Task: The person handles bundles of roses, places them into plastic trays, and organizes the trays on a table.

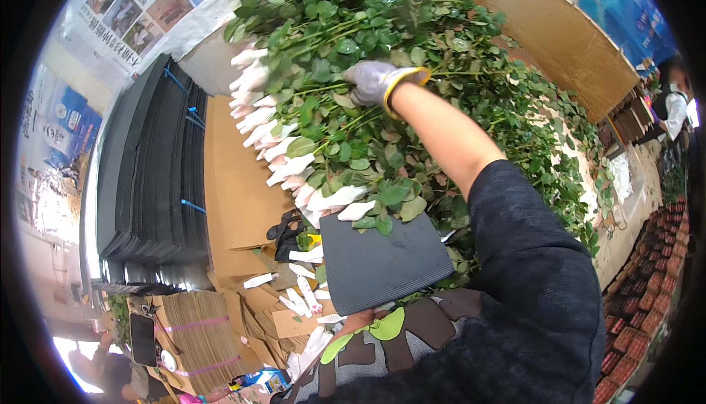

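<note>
My right hand (370,83), in a grey glove with a yellow cuff, reaches into a broad pile of leafy green cut-flower stems (353,28). Its fingers curl among the leaves, and whether they grip a stem is hidden. White and pale pink sleeves (292,168) cover the heads along the pile's left side. Nearer my body lies a black corrugated sheet (386,260), its far edge partly under leaves and one white sleeve (356,211). My left hand is not in view.
Black corrugated sheets (160,172) are stacked at left beside brown cardboard (237,183). Loose white sleeves (300,296) lie near my body. A dark-screened device (143,340) sits by strapped cardboard (193,327). One person (674,109) is far right, another (105,373) lower left; red bundles (634,315) line the right.
</note>
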